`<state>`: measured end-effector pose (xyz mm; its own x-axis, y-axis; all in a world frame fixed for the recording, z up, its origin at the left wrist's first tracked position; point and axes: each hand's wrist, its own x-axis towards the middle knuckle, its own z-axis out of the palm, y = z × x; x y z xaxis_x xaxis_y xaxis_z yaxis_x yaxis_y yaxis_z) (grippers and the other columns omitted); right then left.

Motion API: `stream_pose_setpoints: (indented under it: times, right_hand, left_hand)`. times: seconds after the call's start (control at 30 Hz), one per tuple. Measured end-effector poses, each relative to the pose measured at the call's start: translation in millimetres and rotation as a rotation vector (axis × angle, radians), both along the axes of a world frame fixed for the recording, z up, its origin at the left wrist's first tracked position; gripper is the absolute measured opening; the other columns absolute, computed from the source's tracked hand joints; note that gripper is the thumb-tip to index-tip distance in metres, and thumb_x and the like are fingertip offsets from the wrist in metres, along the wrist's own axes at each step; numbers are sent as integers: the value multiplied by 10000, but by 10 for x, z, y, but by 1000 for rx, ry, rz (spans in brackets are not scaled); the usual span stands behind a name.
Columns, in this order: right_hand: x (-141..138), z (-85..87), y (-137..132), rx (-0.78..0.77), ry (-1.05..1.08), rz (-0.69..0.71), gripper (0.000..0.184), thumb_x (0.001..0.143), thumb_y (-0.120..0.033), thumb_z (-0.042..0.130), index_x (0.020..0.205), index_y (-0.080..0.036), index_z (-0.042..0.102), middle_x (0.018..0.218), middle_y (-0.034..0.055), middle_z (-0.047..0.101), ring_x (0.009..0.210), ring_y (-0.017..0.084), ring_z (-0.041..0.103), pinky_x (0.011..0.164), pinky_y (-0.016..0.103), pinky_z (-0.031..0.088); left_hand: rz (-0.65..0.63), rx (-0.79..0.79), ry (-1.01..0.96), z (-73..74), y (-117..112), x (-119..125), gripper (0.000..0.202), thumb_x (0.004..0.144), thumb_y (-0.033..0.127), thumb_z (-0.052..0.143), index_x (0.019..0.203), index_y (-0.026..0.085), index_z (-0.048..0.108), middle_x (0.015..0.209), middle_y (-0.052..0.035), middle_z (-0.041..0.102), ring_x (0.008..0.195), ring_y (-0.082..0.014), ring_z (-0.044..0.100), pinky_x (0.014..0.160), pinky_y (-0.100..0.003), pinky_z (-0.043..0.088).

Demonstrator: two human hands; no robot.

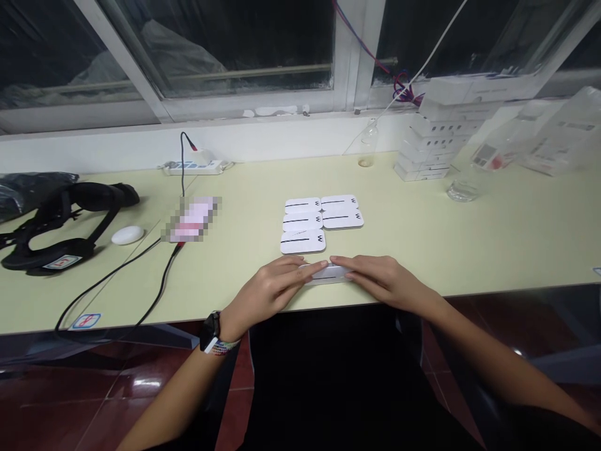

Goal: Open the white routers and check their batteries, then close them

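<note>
One white piece (330,274), held from both ends.
On my remote feed, the left hand (272,288) and right hand (387,282), fingers nearly straight and barely parted, hold it between them near the front edge of the table (422,244); five white cards (300,243) lie just beyond, in two columns.

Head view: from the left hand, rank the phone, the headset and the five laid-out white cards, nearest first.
1. White cards: just beyond the left hand, slightly to its right.
2. Phone: ahead and to the left.
3. Headset: far left.
</note>
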<state>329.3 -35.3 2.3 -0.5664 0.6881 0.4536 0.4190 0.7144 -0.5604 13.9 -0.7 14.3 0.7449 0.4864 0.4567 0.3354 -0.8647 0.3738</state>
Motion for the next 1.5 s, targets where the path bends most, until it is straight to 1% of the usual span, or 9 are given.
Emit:
stream_pose_setpoints:
  times: [0.13, 0.33, 0.47, 0.57, 0.77, 0.97, 1.17, 1.3, 1.5]
  right_hand:
    - [47, 54, 18, -8, 29, -61, 444, 1135, -263, 568, 1570, -332, 623, 1305, 48, 816, 1042, 217, 798, 905, 371, 650]
    - [385, 162, 96, -78, -105, -271, 212, 1002, -251, 660, 1192, -276, 748, 1146, 67, 797, 1019, 291, 775, 885, 462, 649]
    - [443, 190, 92, -36, -197, -376, 401, 1035, -335, 630, 1432, -278, 648, 1335, 122, 739, 1203, 353, 732, 1003, 556, 630]
    - [347, 203, 80, -21, -261, -342, 620, 1007, -432, 710, 1583, -283, 536, 1496, 143, 672, 1334, 380, 682, 1068, 568, 618]
    - [195, 328, 223, -9, -363, -218, 414, 945, -300, 736, 1359, -297, 739, 1341, 104, 769, 1216, 342, 741, 1018, 507, 637]
    - [330, 589, 1082, -37, -335, -273, 454, 872, -395, 802, 1300, -247, 817, 1316, 109, 812, 1192, 375, 752, 1046, 521, 598]
    - [372, 560, 2126, -241, -237, -240, 454, 834, -367, 800, 1277, -283, 854, 1371, 74, 808, 1262, 362, 728, 1108, 522, 572]
    - [285, 468, 2431, -245, -271, -198, 454, 832, -385, 814, 1273, -290, 860, 1369, 81, 808, 1276, 372, 713, 1132, 553, 553]
    - [213, 364, 2578, -346, -188, -251, 417, 843, -319, 783, 1248, -262, 866, 1392, 96, 798, 1293, 357, 710, 1174, 530, 532]
  left_hand:
    - [28, 60, -24, -13, -5, 25, 664, 1117, 168, 634, 1720, 369, 442, 1374, -89, 744, 1269, -262, 694, 1051, -464, 632]
    - [63, 112, -6, 0, 12, 38, 570, 1102, 100, 598, 1636, 295, 548, 1518, -109, 670, 1451, -294, 590, 1194, -546, 527]
    - [120, 108, 59, -10, 33, 52, 472, 1118, 142, 590, 1569, 278, 609, 1565, -106, 645, 1533, -327, 520, 1233, -595, 478]
    - [122, 85, 95, -17, 40, 62, 424, 1129, 167, 580, 1537, 269, 638, 1526, -97, 681, 1498, -320, 554, 1211, -578, 502]
    - [124, 52, 104, -23, 38, 61, 374, 1134, 181, 557, 1468, 276, 698, 1468, -82, 730, 1481, -325, 573, 1193, -585, 521]
    - [119, 51, 121, -18, 44, 65, 344, 1132, 172, 551, 1422, 260, 714, 1433, -66, 755, 1491, -329, 560, 1198, -577, 513]
    - [133, 29, 129, -13, 40, 70, 398, 1132, 175, 540, 1505, 266, 643, 1474, -53, 738, 1505, -325, 542, 1202, -576, 512]
    - [173, -6, 123, -28, 19, 58, 510, 1125, 194, 553, 1629, 267, 529, 1577, -84, 656, 1528, -318, 518, 1235, -570, 498]
    - [217, -74, 126, -14, -9, 61, 685, 1113, 222, 571, 1753, 283, 334, 1621, -122, 598, 1517, -337, 524, 1238, -589, 498]
